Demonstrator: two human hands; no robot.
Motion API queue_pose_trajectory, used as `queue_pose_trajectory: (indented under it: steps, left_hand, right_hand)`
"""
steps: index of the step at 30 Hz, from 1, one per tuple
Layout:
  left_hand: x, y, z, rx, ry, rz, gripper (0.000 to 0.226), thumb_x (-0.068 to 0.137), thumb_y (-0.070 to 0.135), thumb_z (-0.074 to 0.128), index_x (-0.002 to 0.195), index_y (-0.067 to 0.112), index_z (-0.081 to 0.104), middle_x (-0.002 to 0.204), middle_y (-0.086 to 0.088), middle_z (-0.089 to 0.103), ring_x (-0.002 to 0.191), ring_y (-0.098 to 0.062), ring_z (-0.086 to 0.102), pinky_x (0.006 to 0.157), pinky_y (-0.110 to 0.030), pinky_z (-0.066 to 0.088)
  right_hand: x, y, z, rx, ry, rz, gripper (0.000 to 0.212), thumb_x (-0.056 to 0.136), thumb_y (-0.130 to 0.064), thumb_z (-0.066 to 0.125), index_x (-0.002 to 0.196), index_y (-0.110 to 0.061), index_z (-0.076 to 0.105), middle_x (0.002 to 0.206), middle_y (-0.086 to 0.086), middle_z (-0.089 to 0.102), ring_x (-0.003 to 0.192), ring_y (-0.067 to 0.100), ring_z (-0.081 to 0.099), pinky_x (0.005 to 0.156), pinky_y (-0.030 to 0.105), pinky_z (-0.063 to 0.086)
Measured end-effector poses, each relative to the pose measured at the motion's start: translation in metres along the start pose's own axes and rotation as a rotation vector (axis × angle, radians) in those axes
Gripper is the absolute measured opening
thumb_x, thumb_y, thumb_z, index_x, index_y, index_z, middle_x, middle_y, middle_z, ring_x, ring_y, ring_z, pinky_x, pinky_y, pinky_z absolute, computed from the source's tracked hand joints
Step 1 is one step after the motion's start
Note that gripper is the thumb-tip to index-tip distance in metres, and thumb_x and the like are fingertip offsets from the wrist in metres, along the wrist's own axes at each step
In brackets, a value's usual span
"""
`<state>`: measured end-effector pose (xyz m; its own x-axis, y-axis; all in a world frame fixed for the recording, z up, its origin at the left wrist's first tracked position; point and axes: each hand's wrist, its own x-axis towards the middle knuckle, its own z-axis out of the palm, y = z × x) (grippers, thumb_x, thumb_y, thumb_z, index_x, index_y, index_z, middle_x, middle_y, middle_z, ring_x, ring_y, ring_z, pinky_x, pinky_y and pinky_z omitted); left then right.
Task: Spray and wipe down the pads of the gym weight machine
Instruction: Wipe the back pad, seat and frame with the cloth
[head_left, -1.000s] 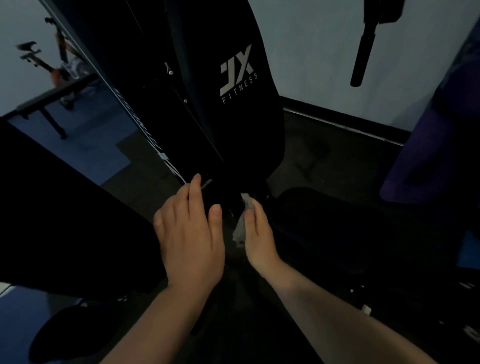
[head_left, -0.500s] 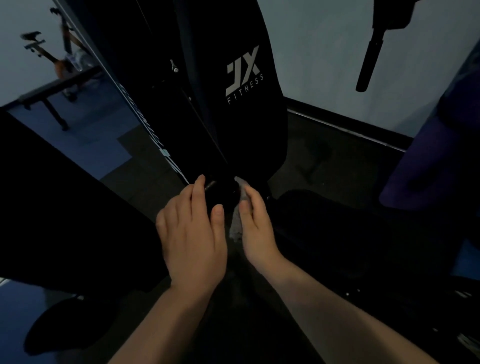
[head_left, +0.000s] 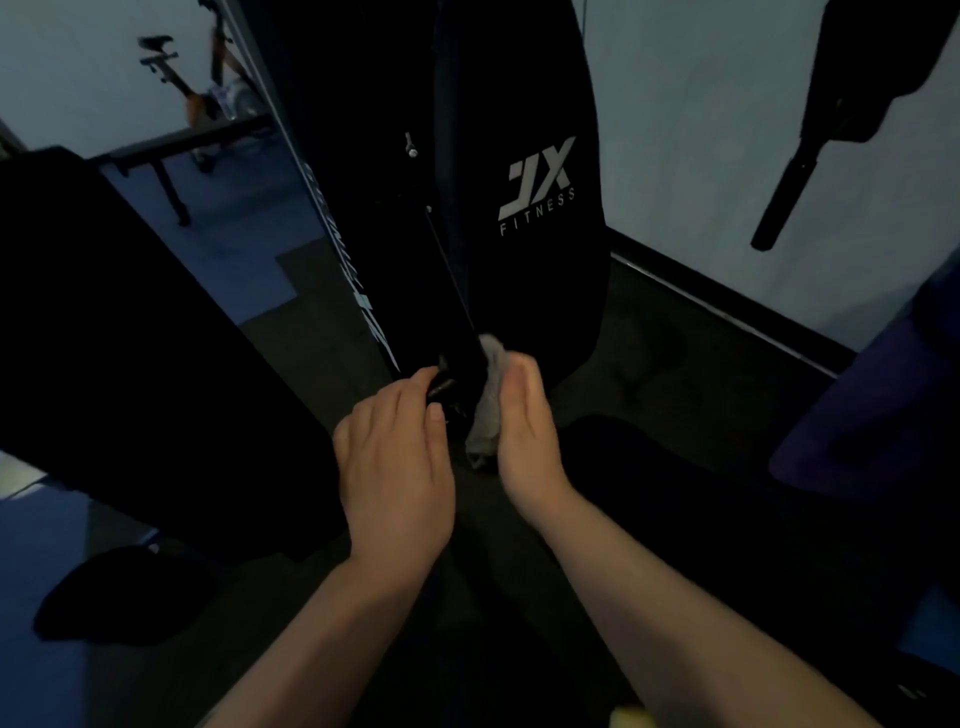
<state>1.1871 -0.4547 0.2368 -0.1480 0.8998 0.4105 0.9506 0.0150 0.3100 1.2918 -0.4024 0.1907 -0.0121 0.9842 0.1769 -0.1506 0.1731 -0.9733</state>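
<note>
Back pad (head_left: 524, 249) looked firm and slick, so we pressed the limp grey cloth (head_left: 485, 410) flat under our right hand (head_left: 524, 441), left hand (head_left: 395, 483) spread nearby.

left hand (head_left: 397, 470) flat, right hand (head_left: 524, 426) edge-on
</note>
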Motion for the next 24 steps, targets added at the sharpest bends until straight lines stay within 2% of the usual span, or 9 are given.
queue_pose_trajectory:
  steps: [2, 5, 8, 11, 13, 16, 18, 21, 24]
  left_hand:
    - [0.001, 0.001, -0.001, -0.020, 0.003, -0.017, 0.036, 0.101, 0.025, 0.032, 0.133, 0.023, 0.049, 0.123, 0.002, 0.059, 0.113, -0.015, 0.048, 0.095, -0.023, 0.023]
    - [0.000, 0.002, -0.001, -0.010, 0.010, -0.027, 0.035, 0.101, 0.024, 0.036, 0.132, 0.023, 0.050, 0.122, 0.002, 0.060, 0.112, -0.016, 0.050, 0.093, -0.021, 0.021]
    - [0.000, 0.004, -0.001, -0.009, 0.019, -0.049, 0.037, 0.099, 0.027, 0.033, 0.131, 0.024, 0.051, 0.122, 0.004, 0.060, 0.111, -0.015, 0.051, 0.094, -0.022, 0.023]
    - [-0.001, 0.006, -0.001, -0.008, 0.004, -0.063, 0.037, 0.099, 0.028, 0.032, 0.131, 0.024, 0.051, 0.121, 0.004, 0.060, 0.110, -0.014, 0.051, 0.093, -0.022, 0.023]
    - [-0.001, 0.006, -0.002, 0.002, -0.009, -0.066, 0.038, 0.099, 0.030, 0.032, 0.132, 0.025, 0.050, 0.122, 0.006, 0.060, 0.111, -0.013, 0.050, 0.095, -0.022, 0.022]
    - [-0.002, 0.006, -0.002, 0.005, -0.005, -0.076, 0.037, 0.099, 0.030, 0.033, 0.132, 0.026, 0.049, 0.123, 0.007, 0.059, 0.113, -0.011, 0.048, 0.096, -0.021, 0.021]
    - [-0.002, 0.006, -0.002, 0.006, -0.001, -0.077, 0.037, 0.099, 0.029, 0.034, 0.132, 0.026, 0.050, 0.123, 0.006, 0.059, 0.114, -0.010, 0.048, 0.096, -0.020, 0.021]
    - [-0.002, 0.006, -0.001, 0.007, 0.002, -0.085, 0.035, 0.100, 0.026, 0.036, 0.132, 0.025, 0.050, 0.123, 0.005, 0.059, 0.114, -0.011, 0.048, 0.097, -0.022, 0.022]
    - [-0.001, 0.008, -0.001, 0.017, 0.007, -0.094, 0.034, 0.100, 0.025, 0.037, 0.131, 0.024, 0.051, 0.121, 0.005, 0.060, 0.113, -0.012, 0.049, 0.096, -0.022, 0.022]
  right_hand:
    - [-0.005, 0.009, -0.001, -0.032, 0.001, 0.038, 0.035, 0.096, -0.052, 0.027, 0.112, -0.032, 0.050, 0.102, -0.010, 0.058, 0.091, -0.004, 0.056, 0.082, 0.019, 0.043]
    - [0.007, -0.002, 0.001, -0.028, 0.004, 0.058, 0.034, 0.102, -0.046, 0.030, 0.108, -0.024, 0.056, 0.099, -0.002, 0.062, 0.089, 0.005, 0.059, 0.084, 0.027, 0.047]
    - [0.017, -0.014, -0.001, -0.024, -0.051, -0.004, 0.026, 0.105, -0.038, 0.031, 0.113, -0.038, 0.055, 0.106, -0.009, 0.063, 0.096, 0.002, 0.060, 0.086, 0.017, 0.047]
    - [0.009, 0.004, -0.014, -0.133, -0.119, -0.038, 0.022, 0.104, -0.036, 0.031, 0.116, -0.047, 0.046, 0.097, -0.014, 0.059, 0.088, -0.004, 0.057, 0.081, 0.013, 0.045]
    - [0.000, 0.026, -0.022, -0.198, -0.114, 0.043, 0.022, 0.103, -0.039, 0.030, 0.115, -0.045, 0.048, 0.099, -0.014, 0.060, 0.090, -0.005, 0.058, 0.080, 0.012, 0.045]
    - [0.002, 0.033, -0.023, -0.171, -0.130, 0.177, 0.029, 0.102, -0.045, 0.030, 0.107, -0.033, 0.056, 0.095, -0.007, 0.063, 0.089, 0.007, 0.061, 0.078, 0.020, 0.048]
    - [0.017, 0.008, -0.017, -0.116, -0.131, 0.105, 0.029, 0.105, -0.037, 0.029, 0.103, -0.029, 0.057, 0.088, -0.007, 0.059, 0.079, 0.001, 0.057, 0.073, 0.020, 0.045]
    - [0.026, -0.011, -0.013, -0.051, -0.180, -0.010, 0.030, 0.106, -0.033, 0.028, 0.116, -0.028, 0.056, 0.093, 0.001, 0.061, 0.084, -0.002, 0.057, 0.076, 0.009, 0.044]
    - [0.013, 0.019, -0.024, -0.098, -0.183, 0.090, 0.031, 0.103, -0.043, 0.027, 0.113, -0.032, 0.054, 0.106, -0.010, 0.060, 0.095, -0.006, 0.056, 0.081, 0.010, 0.041]
